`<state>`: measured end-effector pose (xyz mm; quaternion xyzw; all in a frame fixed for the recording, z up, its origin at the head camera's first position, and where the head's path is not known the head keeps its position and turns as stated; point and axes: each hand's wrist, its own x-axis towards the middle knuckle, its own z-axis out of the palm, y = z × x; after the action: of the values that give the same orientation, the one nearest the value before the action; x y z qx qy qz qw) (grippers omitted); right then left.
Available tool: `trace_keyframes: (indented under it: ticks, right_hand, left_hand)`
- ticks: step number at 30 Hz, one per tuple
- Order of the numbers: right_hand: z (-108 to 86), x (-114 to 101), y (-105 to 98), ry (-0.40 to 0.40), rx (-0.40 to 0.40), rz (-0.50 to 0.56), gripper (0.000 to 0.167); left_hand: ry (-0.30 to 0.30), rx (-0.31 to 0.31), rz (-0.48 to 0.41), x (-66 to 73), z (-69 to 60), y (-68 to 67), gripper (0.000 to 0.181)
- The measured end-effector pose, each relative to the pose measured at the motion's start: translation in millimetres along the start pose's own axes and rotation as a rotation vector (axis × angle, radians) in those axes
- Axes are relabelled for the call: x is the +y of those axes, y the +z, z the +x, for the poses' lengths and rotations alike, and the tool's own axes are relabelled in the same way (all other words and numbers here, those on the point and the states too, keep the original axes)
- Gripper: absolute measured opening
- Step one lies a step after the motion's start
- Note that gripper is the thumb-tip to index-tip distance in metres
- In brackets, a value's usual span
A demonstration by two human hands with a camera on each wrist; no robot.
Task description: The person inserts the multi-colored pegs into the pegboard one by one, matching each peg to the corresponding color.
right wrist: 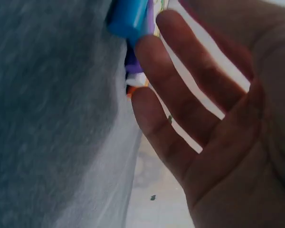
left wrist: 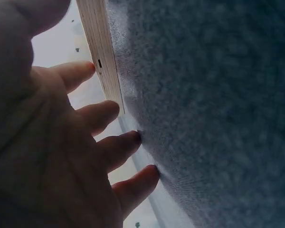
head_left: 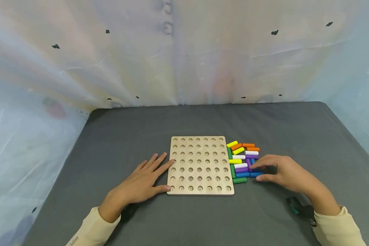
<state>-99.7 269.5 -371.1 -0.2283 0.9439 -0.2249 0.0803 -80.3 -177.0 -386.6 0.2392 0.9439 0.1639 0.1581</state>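
A square wooden board (head_left: 200,165) with rows of round holes lies on the grey table. My left hand (head_left: 144,181) is spread flat, its thumb and index finger touching the board's left edge; in the left wrist view the other fingertips (left wrist: 147,175) rest on the cloth. Coloured pegs lie in a cluster along the board's right side: yellow (head_left: 235,161), orange (head_left: 248,145), white (head_left: 251,152), purple (head_left: 241,169), green (head_left: 240,180) and blue (head_left: 243,174). Just over the blue pegs, my right hand (head_left: 284,172) hovers with loosely bent fingers and thumb apart, holding nothing visible.
A dark strap-like object (head_left: 299,208) hangs by the right wrist. Pale patterned sheeting (head_left: 203,68) with black marks stands behind the table's far edge and along both sides. Grey cloth (head_left: 200,218) covers the tabletop.
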Motion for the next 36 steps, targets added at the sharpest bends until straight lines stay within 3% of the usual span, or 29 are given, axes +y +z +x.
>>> trace_keyframes:
  ticks: [11, 18, 29, 36]
  right_hand:
    - [31.5, 5, -23, 0.041, 0.05, -0.025, 0.039]
    - [55.0, 8, -22, 0.073, 0.044, -0.007, 0.03]
    - [77.9, 12, -16, 0.149, -0.013, -0.011, 0.027]
    - [91.6, 20, -16, 0.142, -0.082, -0.025, 0.021]
  left_hand:
    - [-0.003, -0.001, -0.011, 0.7, 1.3, -3.0, 0.084]
    - [-0.016, 0.002, 0.004, 2.0, 2.1, -2.7, 0.085]
    - [-0.028, -0.002, 0.015, 2.6, 1.5, -1.9, 0.085]
    - [-0.026, -0.009, 0.018, 2.9, 1.6, -2.5, 0.086]
